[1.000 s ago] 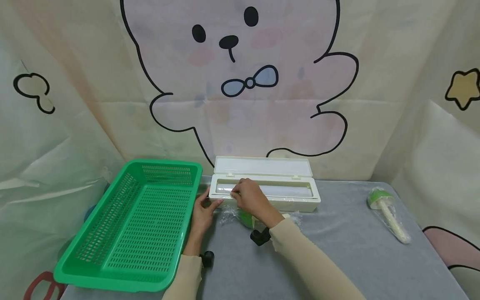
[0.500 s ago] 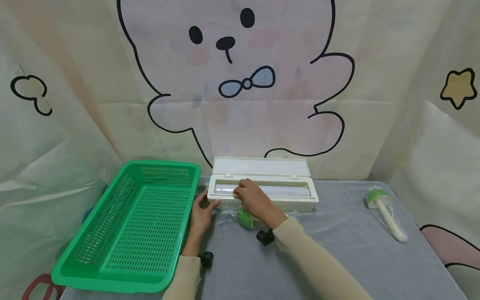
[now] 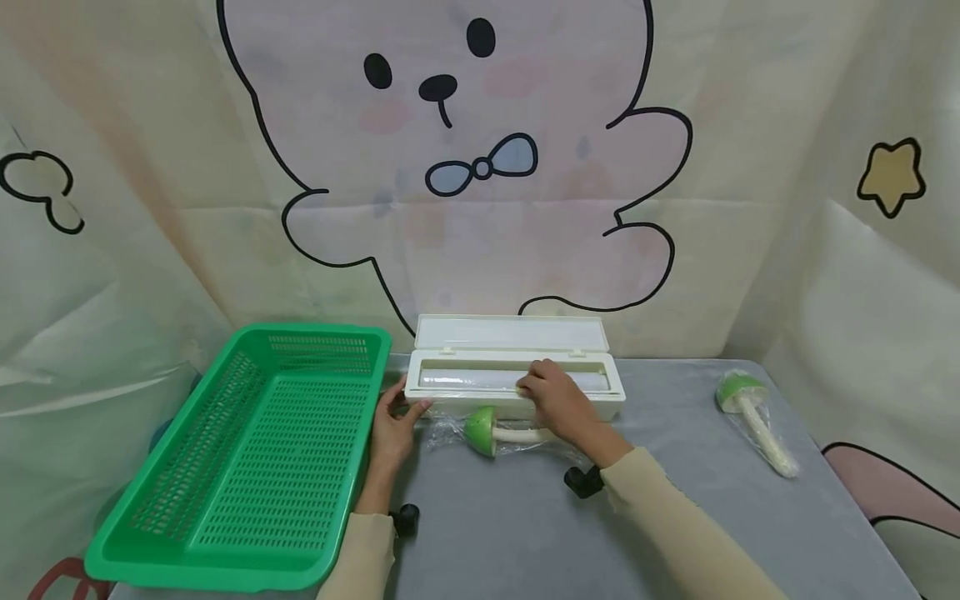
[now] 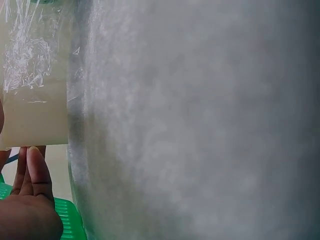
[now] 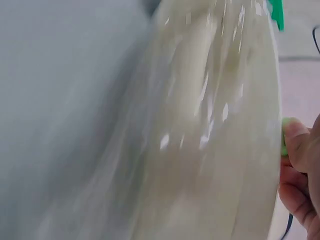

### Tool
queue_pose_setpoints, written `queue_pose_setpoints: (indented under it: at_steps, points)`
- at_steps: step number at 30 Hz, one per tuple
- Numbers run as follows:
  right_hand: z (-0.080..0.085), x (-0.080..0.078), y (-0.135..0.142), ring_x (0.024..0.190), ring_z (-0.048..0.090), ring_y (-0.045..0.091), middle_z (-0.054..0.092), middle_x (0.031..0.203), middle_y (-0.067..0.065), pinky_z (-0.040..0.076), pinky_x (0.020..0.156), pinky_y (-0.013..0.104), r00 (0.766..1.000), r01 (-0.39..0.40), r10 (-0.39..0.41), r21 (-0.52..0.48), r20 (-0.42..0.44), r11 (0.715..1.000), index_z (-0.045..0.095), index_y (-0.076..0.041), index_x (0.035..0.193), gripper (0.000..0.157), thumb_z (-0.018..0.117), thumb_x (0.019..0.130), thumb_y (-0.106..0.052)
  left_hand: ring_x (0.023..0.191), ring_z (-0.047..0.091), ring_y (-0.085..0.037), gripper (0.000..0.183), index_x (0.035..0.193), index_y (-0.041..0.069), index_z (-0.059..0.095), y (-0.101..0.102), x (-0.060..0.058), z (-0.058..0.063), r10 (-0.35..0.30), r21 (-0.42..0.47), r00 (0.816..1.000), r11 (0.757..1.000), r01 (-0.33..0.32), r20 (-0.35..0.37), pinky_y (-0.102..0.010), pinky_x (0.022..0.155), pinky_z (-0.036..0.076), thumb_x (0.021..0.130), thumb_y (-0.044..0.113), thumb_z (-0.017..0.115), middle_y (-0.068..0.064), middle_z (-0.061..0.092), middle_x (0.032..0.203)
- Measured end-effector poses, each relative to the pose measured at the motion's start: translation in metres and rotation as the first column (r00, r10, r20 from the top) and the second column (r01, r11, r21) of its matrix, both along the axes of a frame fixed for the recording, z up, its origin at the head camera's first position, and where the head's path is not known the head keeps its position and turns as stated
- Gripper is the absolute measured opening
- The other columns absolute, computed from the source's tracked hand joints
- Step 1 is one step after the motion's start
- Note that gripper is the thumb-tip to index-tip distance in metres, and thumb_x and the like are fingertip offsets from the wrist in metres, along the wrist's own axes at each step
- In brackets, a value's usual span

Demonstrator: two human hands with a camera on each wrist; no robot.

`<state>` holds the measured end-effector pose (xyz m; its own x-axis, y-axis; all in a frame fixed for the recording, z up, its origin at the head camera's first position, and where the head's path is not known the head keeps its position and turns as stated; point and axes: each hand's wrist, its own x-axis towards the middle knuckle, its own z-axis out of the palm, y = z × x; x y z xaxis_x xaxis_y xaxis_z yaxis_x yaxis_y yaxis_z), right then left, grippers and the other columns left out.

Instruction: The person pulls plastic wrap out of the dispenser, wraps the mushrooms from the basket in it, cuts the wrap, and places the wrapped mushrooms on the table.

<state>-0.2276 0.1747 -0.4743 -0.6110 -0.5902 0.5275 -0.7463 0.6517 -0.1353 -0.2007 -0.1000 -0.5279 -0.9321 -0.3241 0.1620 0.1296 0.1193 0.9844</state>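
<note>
A white cling film dispenser (image 3: 612, 398) stands with its lid (image 3: 510, 333) raised, the film roll (image 3: 468, 378) showing in its window. My left hand (image 3: 391, 430) holds the dispenser's left end, thumb at the front. In the head view, my right hand (image 3: 558, 402) is at the dispenser's front rim, right of centre. Its thumb and fingers pinch a small green slide cutter (image 5: 284, 145), mostly hidden by them. Film (image 4: 32, 60) hangs down the dispenser's front. Just before it lies a green-capped mushroom (image 3: 477, 432) under clear film, its stem partly behind my right hand.
A large green basket (image 3: 247, 575) stands close left of my left hand. Another green-capped mushroom (image 3: 759, 427), wrapped in film, lies at the right on the grey tablecloth (image 3: 510, 533). A printed curtain (image 3: 337, 225) stands behind the dispenser.
My right hand has slid rightward along the dispenser's front rim, uncovering more of the mushroom in front. My left hand keeps its hold at the left end. The head view has shifted slightly.
</note>
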Motion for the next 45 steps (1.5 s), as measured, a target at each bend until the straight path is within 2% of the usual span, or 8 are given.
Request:
queue_pose_setpoints:
  at_steps: [13,21,25,30,34,37,41,45]
  points:
    - [-0.008,0.006,0.071,0.079,0.052,0.023,0.057,0.086,0.007,0.047,0.065,0.037,0.998,0.0,-0.005,-0.082,-0.065,0.997,0.073,-0.001,0.093,0.016,0.078,0.082,0.009,0.1,0.059,-0.027,0.056,0.138,-0.009,0.055,-0.003,-0.002,-0.004,-0.02,-0.008,1.0,1.0,0.02,-0.008,-0.02,0.072,0.038,0.087,-0.003,0.077,-0.029,0.063,0.118]
    - [-0.022,0.018,0.062,0.082,0.052,0.031,0.059,0.09,0.013,0.047,0.069,0.045,0.972,0.228,-0.235,-0.232,0.001,0.946,0.075,0.006,0.098,0.03,0.088,0.078,-0.012,0.101,0.059,-0.028,0.056,0.138,-0.009,0.055,-0.002,-0.002,-0.006,-0.007,-0.003,1.0,1.0,0.007,0.007,-0.019,0.072,0.04,0.087,-0.004,0.077,-0.03,0.063,0.118]
    - [-0.022,0.022,0.058,0.097,0.046,0.042,0.054,0.106,0.025,0.042,0.082,0.054,0.883,0.469,-0.449,-0.297,0.137,0.832,0.067,0.012,0.114,0.063,0.09,0.076,-0.033,0.103,0.06,-0.032,0.057,0.139,-0.008,0.055,-0.002,-0.001,-0.004,-0.016,-0.014,1.0,1.0,0.016,0.004,-0.02,0.071,0.04,0.087,-0.003,0.077,-0.029,0.064,0.12]
    - [-0.019,0.028,0.056,0.118,0.032,0.046,0.039,0.127,0.032,0.032,0.094,0.057,0.668,0.728,-0.596,-0.225,0.445,0.648,0.05,0.014,0.132,0.102,0.083,0.073,-0.063,0.106,0.06,-0.039,0.058,0.14,-0.008,0.054,-0.002,0.0,-0.003,-0.025,-0.026,1.0,0.999,0.025,-0.009,-0.02,0.071,0.042,0.088,-0.002,0.077,-0.028,0.062,0.122]
    - [-0.019,0.031,0.055,0.119,0.034,0.045,0.042,0.125,0.031,0.035,0.094,0.057,0.564,0.786,-0.589,-0.158,0.578,0.597,0.051,0.014,0.131,0.106,0.076,0.075,-0.072,0.107,0.06,-0.041,0.058,0.141,-0.009,0.052,-0.002,0.0,-0.003,-0.028,-0.039,0.999,0.999,0.027,-0.025,-0.02,0.072,0.043,0.088,-0.003,0.076,-0.029,0.061,0.122]
    - [-0.02,0.031,0.058,0.111,0.042,0.043,0.049,0.117,0.029,0.037,0.089,0.055,0.567,0.789,-0.571,-0.192,0.593,0.584,0.057,0.012,0.129,0.092,0.076,0.081,-0.063,0.107,0.061,-0.043,0.057,0.14,-0.011,0.052,0.0,-0.001,-0.003,-0.018,-0.044,0.999,0.999,0.017,-0.034,-0.02,0.072,0.043,0.088,-0.005,0.075,-0.03,0.061,0.121]
    - [-0.024,0.032,0.072,0.093,0.052,0.036,0.059,0.101,0.023,0.041,0.078,0.047,0.618,0.765,-0.541,-0.279,0.571,0.58,0.068,0.009,0.122,0.057,0.074,0.091,-0.038,0.107,0.059,-0.046,0.055,0.139,-0.014,0.051,0.0,-0.001,-0.003,-0.005,-0.056,1.0,0.998,0.004,-0.026,-0.021,0.072,0.043,0.088,-0.01,0.072,-0.033,0.059,0.121]
    - [-0.023,0.033,0.09,0.088,0.057,0.03,0.063,0.098,0.02,0.043,0.075,0.04,0.668,0.709,-0.475,-0.297,0.573,0.64,0.067,0.007,0.126,0.044,0.068,0.098,-0.027,0.108,0.06,-0.044,0.056,0.14,-0.012,0.051,-0.001,-0.001,-0.004,-0.024,-0.05,0.999,0.998,0.023,-0.03,-0.021,0.073,0.044,0.089,-0.007,0.073,-0.031,0.06,0.123]
